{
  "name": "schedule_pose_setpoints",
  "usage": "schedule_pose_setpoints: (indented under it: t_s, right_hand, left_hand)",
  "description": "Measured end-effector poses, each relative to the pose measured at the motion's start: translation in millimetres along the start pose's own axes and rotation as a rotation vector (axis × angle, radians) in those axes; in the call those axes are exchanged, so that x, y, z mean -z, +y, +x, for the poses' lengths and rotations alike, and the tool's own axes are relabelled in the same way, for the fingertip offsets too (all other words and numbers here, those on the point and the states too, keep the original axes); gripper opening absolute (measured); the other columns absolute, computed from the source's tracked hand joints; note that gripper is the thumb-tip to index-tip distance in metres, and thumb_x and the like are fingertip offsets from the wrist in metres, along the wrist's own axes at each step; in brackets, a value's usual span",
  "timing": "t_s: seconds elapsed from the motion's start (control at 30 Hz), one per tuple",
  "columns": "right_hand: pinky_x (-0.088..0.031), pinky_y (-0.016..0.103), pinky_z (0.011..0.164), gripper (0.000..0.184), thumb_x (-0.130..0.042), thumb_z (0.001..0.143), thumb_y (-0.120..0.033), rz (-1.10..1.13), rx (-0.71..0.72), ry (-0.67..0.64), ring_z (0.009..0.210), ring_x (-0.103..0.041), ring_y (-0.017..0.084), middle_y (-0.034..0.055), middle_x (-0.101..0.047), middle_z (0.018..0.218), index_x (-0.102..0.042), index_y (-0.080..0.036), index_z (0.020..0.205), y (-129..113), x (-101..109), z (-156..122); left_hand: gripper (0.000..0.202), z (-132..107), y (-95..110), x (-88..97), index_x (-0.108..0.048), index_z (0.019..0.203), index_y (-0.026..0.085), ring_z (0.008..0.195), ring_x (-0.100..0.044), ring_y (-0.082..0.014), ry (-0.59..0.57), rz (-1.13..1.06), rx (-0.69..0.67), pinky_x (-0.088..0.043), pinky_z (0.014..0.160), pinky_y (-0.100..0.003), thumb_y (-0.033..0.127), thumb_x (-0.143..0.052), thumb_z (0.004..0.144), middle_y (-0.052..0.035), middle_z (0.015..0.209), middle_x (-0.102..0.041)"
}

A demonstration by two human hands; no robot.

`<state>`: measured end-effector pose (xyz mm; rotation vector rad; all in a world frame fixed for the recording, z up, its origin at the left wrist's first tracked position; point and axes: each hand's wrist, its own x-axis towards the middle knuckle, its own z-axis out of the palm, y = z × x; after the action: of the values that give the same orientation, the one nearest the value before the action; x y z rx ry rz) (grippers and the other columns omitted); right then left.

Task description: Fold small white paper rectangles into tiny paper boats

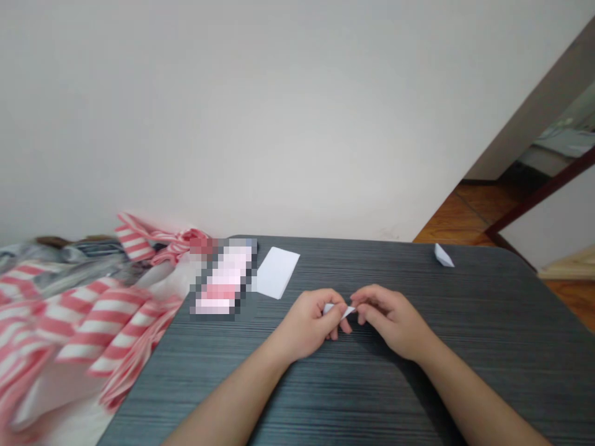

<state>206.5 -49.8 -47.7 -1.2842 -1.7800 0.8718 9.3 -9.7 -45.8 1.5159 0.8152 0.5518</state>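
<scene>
Pinching folded paper (pixel 348 311) over the middle of the tabletop (pixel 339 393) with left hand (pixel 310 323); fingering its tip with right hand (pixel 390 320), cannot tell whether gripping. Probably light, crisp, easily creased; best held by edges.

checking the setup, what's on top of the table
On the table: a flat paper, a folded paper at far right, something pixelated at left. Over it, the left hand holds another folded paper beside the right hand. Whatever these cover can't be seen.
</scene>
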Motion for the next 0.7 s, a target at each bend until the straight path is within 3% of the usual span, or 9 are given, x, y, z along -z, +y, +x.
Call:
schedule_pose_setpoints:
  t_s: [0.1,0.3,0.7]
  right_hand:
    - [-0.045,0.022,0.056,0.017,-0.051,0.093,-0.019,-0.031,-0.089,-0.021,0.058,-0.06,0.013,-0.0003,-0.065,0.065,-0.067,-0.018,0.089,-3.7,-0.1,0.2]
    - [-0.039,0.021,0.055,0.021,-0.053,0.09,-0.017,-0.107,-0.06,-0.092,0.054,-0.054,0.011,-0.0023,-0.06,0.06,-0.064,-0.017,0.072,-7.8,-0.2,2.5]
    - [-0.038,0.021,0.06,0.021,-0.053,0.091,-0.017,-0.192,0.036,-0.099,0.062,-0.054,0.011,-0.0012,-0.06,0.066,-0.059,-0.017,0.072,-7.1,0.5,3.7]
  left_hand:
    - [0.025,0.0,0.5,0.0,-0.061,0.078,0.014,0.052,-0.055,-0.0089,-0.002,0.036,-0.019,-0.042,0.051,-0.019,0.032,-0.051,0.093,-0.0051,0.072,-0.072]
    - [0.022,-0.2,2.8,0.3,-0.064,0.08,0.014,0.052,-0.055,-0.0091,-0.011,0.078,-0.031,-0.041,0.051,-0.019,0.028,-0.052,0.092,-0.0049,0.071,-0.072]
    - [0.025,-0.2,5.5,1.2,-0.064,0.079,0.014,0.053,-0.057,-0.0105,-0.038,0.106,-0.02,-0.043,0.052,-0.02,0.03,-0.05,0.092,-0.0051,0.071,-0.072]
